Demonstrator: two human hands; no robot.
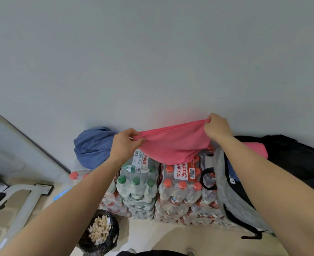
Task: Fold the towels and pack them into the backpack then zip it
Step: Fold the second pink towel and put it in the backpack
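At the far left a pale metal frame (21,198) stood on the floor, and near it a bin lined with a black bag (99,231) held pale scraps. A blue towel (93,145) lay bunched against the wall on top of the shrink-wrapped water bottle packs (139,183). Just beside it the left hand (124,143) pinched one end of the pink towel (172,143), thumb and fingers clamped on the edge. The towel hung stretched in the air above the bottle packs, sagging in the middle. The right hand (217,128) gripped the other end, held a little higher, fingers curled round the bunched edge. Under the right forearm the grey backpack (231,196) lay open against the packs, something blue showing in its mouth. Beyond it more pink cloth (257,148) rested on a black bag (300,159); whether it was part of the same towel could not be told.
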